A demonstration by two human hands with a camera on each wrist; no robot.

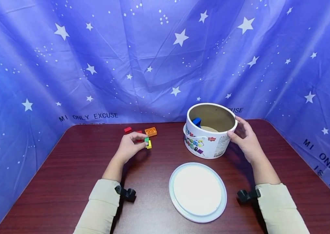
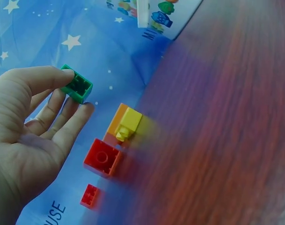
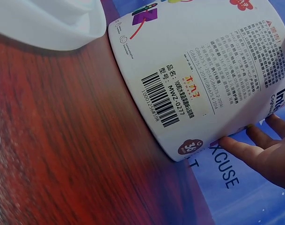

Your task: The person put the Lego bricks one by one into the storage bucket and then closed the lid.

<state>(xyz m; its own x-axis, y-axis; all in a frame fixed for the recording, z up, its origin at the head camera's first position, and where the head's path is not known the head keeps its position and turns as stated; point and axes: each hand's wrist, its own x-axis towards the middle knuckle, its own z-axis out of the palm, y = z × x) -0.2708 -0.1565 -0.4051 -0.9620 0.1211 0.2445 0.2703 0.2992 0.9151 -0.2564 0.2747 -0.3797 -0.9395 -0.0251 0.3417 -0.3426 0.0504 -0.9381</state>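
Note:
The thumb and fingertips of my left hand pinch a small green toy brick, its hollow underside showing in the left wrist view. Just beyond it lie a yellow brick, an orange brick, a larger red brick and a smaller red brick. On the right, my right hand grips the white printed bucket by its side, thumb at the rim and fingers round the back. Inside the upright, uncovered bucket, a blue brick leans against the left wall.
A round white lid lies flat on the dark red wooden table, in front of the bucket and between the forearms. Blue star-patterned cloth hangs behind the table and along both sides. The bucket's white handle hangs down its front left.

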